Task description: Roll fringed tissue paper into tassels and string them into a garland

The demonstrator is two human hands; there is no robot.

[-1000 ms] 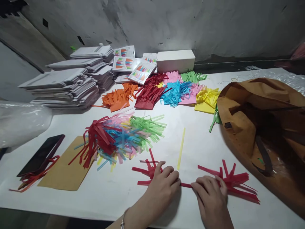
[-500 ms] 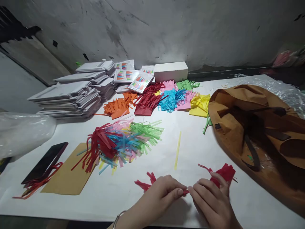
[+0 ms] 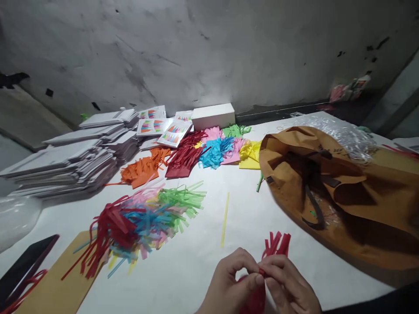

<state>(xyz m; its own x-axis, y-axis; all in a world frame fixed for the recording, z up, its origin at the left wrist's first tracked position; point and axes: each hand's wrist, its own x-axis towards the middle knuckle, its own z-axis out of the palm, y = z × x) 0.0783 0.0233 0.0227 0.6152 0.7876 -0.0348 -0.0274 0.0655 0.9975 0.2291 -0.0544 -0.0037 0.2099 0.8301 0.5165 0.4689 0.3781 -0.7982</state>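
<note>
Both hands meet at the table's near edge around a red tissue-paper tassel (image 3: pixel 277 245). My left hand (image 3: pixel 234 279) pinches its twisted middle between thumb and forefinger. Right beside it, my right hand (image 3: pixel 290 281) has its fingers closed on the same twist. Cut red strips fan out beyond the right fingers, and more red paper hangs below the left thumb, partly hidden. A single yellow paper strip (image 3: pixel 225 220) lies just past the hands. To the left is a heap of fringed tassels (image 3: pixel 137 220) in red, blue, pink and green.
Orange (image 3: pixel 144 168), dark red (image 3: pixel 185 159), blue (image 3: pixel 216 151) and yellow (image 3: pixel 249 155) fringed paper bundles line the back. Stacked white packets (image 3: pixel 68 163) stand left, beside a white box (image 3: pixel 213 115). A large brown bag (image 3: pixel 330 196) fills the right. A phone (image 3: pixel 28 266) rests near brown card (image 3: pixel 55 274).
My hands have drawn together, and the red tassel has turned from lying sideways to pointing away from me. The view has swung to the right.
</note>
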